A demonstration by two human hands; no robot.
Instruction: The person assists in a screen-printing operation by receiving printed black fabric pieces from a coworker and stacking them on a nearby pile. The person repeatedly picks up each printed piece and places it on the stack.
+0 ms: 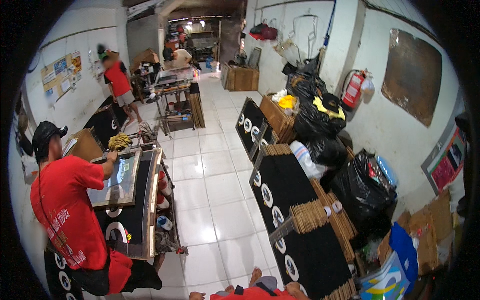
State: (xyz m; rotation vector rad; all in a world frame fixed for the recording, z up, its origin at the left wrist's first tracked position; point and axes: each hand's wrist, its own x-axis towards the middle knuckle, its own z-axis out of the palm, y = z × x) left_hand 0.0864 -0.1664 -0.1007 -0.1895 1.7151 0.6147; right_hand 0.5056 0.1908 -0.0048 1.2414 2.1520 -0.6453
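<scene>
My left hand and my right hand show at the bottom edge beside my red shirt, both mostly cut off, so I cannot tell what, if anything, they hold. Closest to my right hand is a row of black printed panels on the right, with white ring designs and stacks of thin boards. At left, a co-worker in a red shirt grips the upper part of a screen-print frame over a table that holds black printed fabric.
A white tiled aisle runs between the rows, with a second rack further back. Two other people stand at the back. Black bags, cardboard and a red fire extinguisher line the right wall.
</scene>
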